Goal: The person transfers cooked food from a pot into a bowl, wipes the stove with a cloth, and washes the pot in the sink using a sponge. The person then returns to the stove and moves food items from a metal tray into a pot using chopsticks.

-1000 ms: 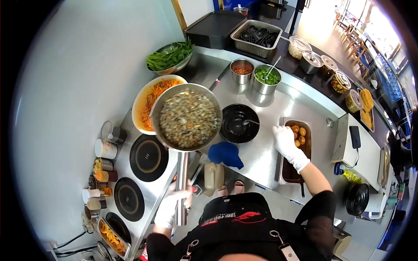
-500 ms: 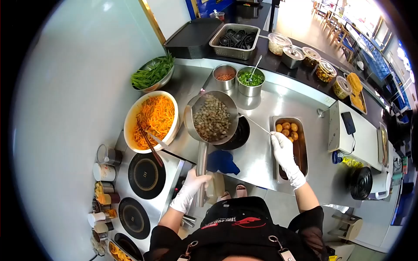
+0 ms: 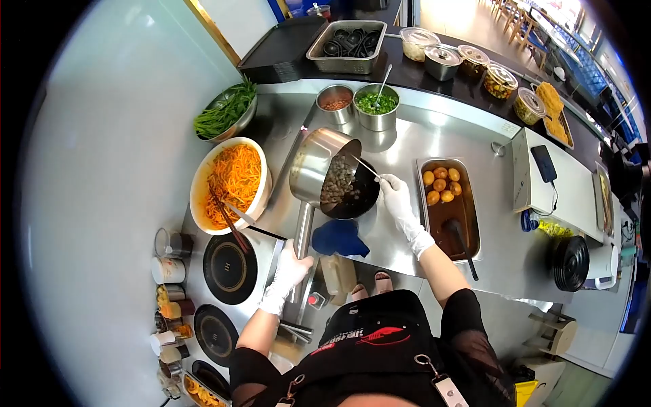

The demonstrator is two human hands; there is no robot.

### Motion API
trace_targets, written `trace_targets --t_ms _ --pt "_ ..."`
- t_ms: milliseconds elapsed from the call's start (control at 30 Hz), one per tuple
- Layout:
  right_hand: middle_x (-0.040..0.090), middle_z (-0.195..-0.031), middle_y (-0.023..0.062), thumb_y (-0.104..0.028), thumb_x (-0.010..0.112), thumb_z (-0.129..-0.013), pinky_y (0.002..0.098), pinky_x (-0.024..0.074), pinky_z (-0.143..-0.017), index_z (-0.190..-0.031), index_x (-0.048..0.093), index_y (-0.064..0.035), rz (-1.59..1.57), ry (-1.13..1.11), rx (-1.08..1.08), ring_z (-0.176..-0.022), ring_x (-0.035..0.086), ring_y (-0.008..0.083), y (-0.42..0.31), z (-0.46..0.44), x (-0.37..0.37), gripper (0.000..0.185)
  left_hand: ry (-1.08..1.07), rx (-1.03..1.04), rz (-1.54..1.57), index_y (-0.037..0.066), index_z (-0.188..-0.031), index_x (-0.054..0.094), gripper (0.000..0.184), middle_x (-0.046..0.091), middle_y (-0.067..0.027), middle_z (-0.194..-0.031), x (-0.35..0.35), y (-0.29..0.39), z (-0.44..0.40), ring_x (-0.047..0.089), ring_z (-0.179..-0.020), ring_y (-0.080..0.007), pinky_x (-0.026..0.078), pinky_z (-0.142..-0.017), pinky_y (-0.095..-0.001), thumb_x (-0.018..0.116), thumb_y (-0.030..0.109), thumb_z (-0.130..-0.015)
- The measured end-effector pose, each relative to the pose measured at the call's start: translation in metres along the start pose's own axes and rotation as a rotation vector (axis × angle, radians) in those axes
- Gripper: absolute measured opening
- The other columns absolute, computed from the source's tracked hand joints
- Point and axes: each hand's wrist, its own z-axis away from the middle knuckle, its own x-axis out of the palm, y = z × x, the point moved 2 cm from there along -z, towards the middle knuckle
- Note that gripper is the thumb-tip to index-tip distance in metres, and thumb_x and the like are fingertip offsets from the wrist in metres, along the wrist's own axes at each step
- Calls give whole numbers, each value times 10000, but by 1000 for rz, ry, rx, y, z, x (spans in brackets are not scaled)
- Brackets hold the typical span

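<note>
My gloved left hand [image 3: 291, 270] is closed around the long handle of a steel saucepan [image 3: 310, 168]. The saucepan is tilted on its side, its mouth toward a black bowl [image 3: 367, 192] on the counter. Brownish diced food [image 3: 339, 179] spills from the saucepan into the bowl. In my gloved right hand [image 3: 399, 203] is a thin metal utensil [image 3: 366, 167], its far end at the saucepan's mouth; the shape of that end is hidden. A blue cloth [image 3: 339, 239] lies just in front of the bowl.
A white basin [image 3: 198, 183] of orange shreds with chopsticks stands left, near induction hobs [image 3: 230, 268]. Steel pots of chopped greens [image 3: 377, 103] and reddish bits [image 3: 336, 104] stand behind. To the right is a steel tray [image 3: 475, 210] with brown eggs and a black ladle [image 3: 462, 244].
The saucepan has tipped over to the right, and its diced food now slides into the black bowl. My right hand has moved left, bringing the utensil to the saucepan's mouth.
</note>
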Motion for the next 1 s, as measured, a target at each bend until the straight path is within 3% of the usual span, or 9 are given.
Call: trace_targets --t_ms 33,533,700,1000 --pt "700 -904 143 -189 554 -896 323 487 -793 -1041 680 -44 10 -2 8 -850 662 251 4 0 -1 241 -5 -39 11 -62 -1061 493 433 658 -233 -862 0 3 2 665 -850 -350 518 -770 -387 682 83 -700" --pt "688 -865 171 -212 566 -889 344 500 -778 -1029 679 -34 93 33 9 -826 671 282 5 20 -19 253 74 20 -248 -74 -1096 450 453 641 -291 -850 -17 34 12 648 -850 -435 517 -750 -422 654 107 -733" --pt "683 -858 178 -215 560 -893 355 496 -771 -1027 677 -32 98 43 33 -830 666 295 -7 26 -25 256 114 80 -335 -48 -1032 460 390 629 -303 -816 -25 42 10 627 -812 -464 515 -727 -455 641 120 -731" --pt "680 -880 177 -225 551 -894 371 492 -788 -1018 675 -34 45 27 4 -855 653 328 -3 23 -23 260 136 135 -405 -46 -1076 460 448 635 -286 -823 -38 35 3 637 -813 -438 521 -729 -441 668 153 -733"
